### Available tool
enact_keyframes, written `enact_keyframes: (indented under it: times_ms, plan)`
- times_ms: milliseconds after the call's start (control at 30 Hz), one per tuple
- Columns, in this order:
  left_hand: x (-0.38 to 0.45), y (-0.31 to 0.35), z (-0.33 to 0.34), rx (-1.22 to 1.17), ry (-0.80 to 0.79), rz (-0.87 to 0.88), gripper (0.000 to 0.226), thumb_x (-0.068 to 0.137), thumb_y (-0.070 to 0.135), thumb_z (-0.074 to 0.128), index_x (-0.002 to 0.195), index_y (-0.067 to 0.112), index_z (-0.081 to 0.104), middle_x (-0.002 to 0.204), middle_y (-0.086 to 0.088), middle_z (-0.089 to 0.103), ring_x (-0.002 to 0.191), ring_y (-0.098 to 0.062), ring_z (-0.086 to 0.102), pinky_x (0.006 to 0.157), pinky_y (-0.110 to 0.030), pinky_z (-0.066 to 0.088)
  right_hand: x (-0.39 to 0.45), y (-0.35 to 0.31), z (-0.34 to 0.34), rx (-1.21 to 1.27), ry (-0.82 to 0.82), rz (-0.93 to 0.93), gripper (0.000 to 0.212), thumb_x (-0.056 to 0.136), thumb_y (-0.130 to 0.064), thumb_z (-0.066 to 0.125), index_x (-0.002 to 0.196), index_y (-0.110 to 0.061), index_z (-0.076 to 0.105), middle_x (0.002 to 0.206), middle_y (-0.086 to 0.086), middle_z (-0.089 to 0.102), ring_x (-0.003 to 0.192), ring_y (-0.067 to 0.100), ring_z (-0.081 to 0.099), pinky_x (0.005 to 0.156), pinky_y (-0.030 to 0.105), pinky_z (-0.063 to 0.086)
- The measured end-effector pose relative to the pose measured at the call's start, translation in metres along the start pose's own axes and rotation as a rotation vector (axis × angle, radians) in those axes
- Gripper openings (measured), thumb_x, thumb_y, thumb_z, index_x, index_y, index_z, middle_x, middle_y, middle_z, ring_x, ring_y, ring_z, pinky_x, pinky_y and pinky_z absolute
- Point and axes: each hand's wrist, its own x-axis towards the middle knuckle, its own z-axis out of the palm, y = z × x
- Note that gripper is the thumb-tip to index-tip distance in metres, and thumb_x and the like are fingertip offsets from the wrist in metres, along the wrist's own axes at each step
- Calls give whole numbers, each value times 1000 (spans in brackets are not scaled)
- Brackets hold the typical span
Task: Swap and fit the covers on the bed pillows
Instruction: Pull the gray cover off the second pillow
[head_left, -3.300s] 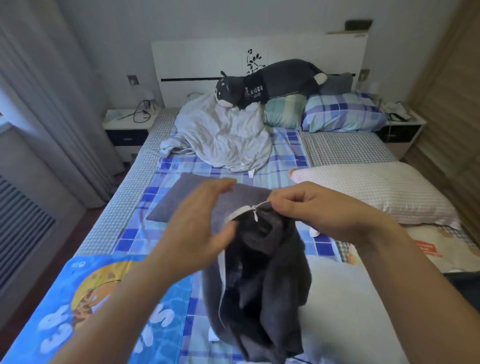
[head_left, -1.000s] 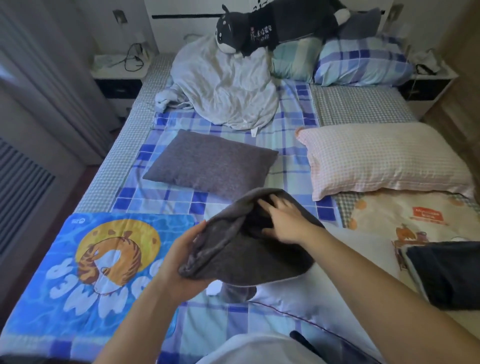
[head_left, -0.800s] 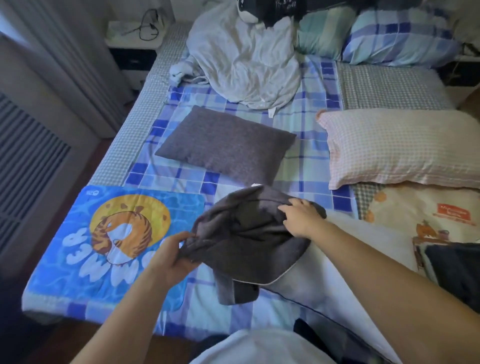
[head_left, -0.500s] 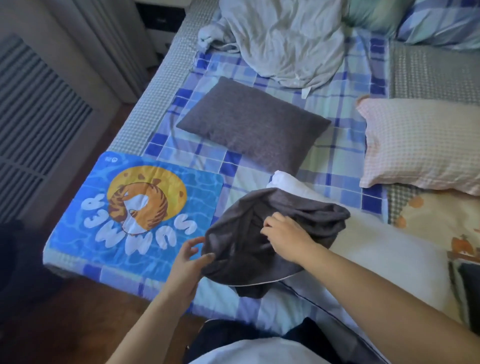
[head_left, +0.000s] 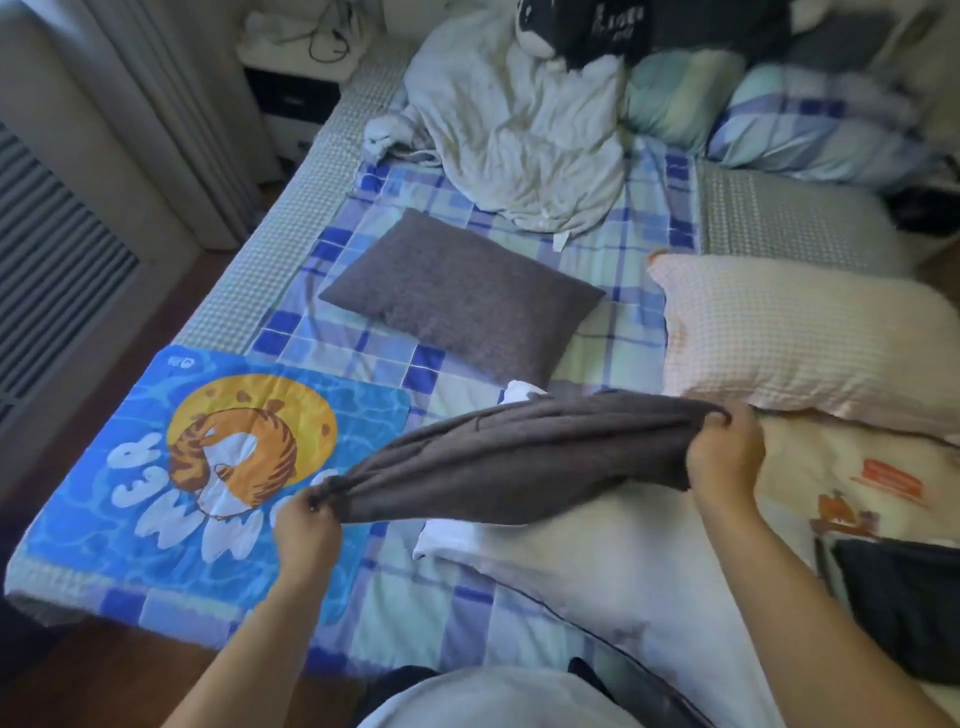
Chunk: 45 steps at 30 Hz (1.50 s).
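Observation:
A dark grey pillow cover (head_left: 519, 457) is stretched out flat between my two hands above the bed. My left hand (head_left: 306, 525) pinches its near-left corner. My right hand (head_left: 727, 457) grips its far-right end. Under the cover lies a bare white pillow (head_left: 587, 566) at the near edge of the bed. A grey-covered pillow (head_left: 462, 296) lies on the checked sheet further back. A pink gingham pillow (head_left: 800, 343) lies to its right.
A blue mat with a tiger print (head_left: 208, 457) covers the bed's near-left corner. A crumpled white sheet (head_left: 519, 135) and checked pillows (head_left: 810, 124) sit at the headboard end. A dark folded cloth (head_left: 904, 603) lies at the right edge. Floor and radiator lie to the left.
The bunched grey cover has been pulled out long between my hands. My left hand moved to its left corner and my right hand swung out to the right end.

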Motion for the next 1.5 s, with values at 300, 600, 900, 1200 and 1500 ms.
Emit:
enact_keyframes:
  times_ms: [300, 600, 900, 1200, 1500]
  plan:
    - [-24, 93, 40, -164, -184, 429, 31, 94, -2, 60, 122, 8, 70, 117, -11, 62, 98, -1, 59, 89, -17, 44, -21, 103, -53, -362, -111, 584, 35, 94, -8, 58, 125, 6, 55, 131, 28, 49, 120, 44, 47, 99, 45, 40]
    - [-75, 25, 22, -129, -196, 473, 57, 96, 0, 61, 117, 53, 64, 94, 8, 58, 86, -2, 62, 76, -7, 44, -61, 21, 34, -359, -567, -422, 23, 96, -14, 57, 115, -26, 61, 127, -3, 55, 119, 19, 52, 100, 34, 45]
    - [-67, 36, -37, -530, -257, 408, 37, 94, -8, 59, 113, 19, 75, 107, -6, 74, 102, -18, 69, 93, -33, 56, -42, -25, 64, -453, -629, -718, 19, 98, -17, 55, 100, -22, 74, 119, 1, 64, 117, 25, 52, 96, 30, 37]
    - [-49, 122, -41, -463, -279, 496, 38, 97, 2, 53, 96, 33, 76, 95, 2, 76, 92, -17, 67, 85, -39, 52, 15, -153, -109, 520, -619, -127, 25, 97, -24, 62, 92, -2, 72, 85, 12, 72, 77, 17, 67, 75, 31, 54]
    - [-92, 223, -20, -665, -737, 287, 29, 107, 26, 42, 115, 8, 64, 108, -13, 72, 100, -26, 69, 96, -53, 53, -33, -72, -90, -40, -103, -357, 6, 91, -21, 57, 89, -25, 60, 94, 2, 64, 87, 26, 62, 79, 42, 51]
